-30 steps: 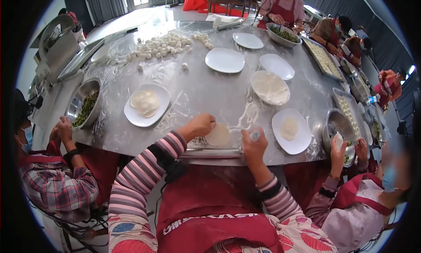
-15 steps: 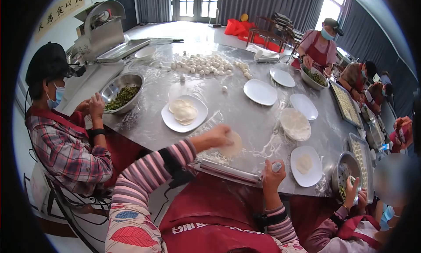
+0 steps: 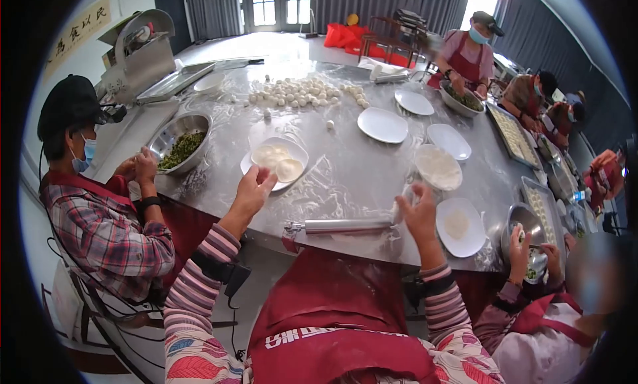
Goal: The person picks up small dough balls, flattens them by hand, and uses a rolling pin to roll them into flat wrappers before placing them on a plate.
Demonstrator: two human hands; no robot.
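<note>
My left hand (image 3: 252,192) is just in front of a white plate (image 3: 298,174) with stacked round dough wrappers (image 3: 272,155). Its fingers are apart with nothing in them. One wrapper lies over the near right side of the stack. A metal rolling pin (image 3: 349,226) lies along the table's near edge in front of me. At its right end, my right hand (image 3: 419,211) has its fingers bent around the pale handle; the grip is partly hidden. Right of that hand, another white plate (image 3: 473,241) carries a single wrapper (image 3: 457,224).
A bowl of flour (image 3: 438,168) and white plates (image 3: 383,125) stand on the floured metal table (image 3: 332,194). Many dough balls (image 3: 299,93) lie at the back. Co-workers with bowls of green filling (image 3: 183,148) are left, right and far right; filled trays (image 3: 513,136) stand along the right.
My left hand has moved left from the wrapper on the table to the plate, where a wrapper now tops the stack. The rolling pin and my right hand have moved farther onto the table.
</note>
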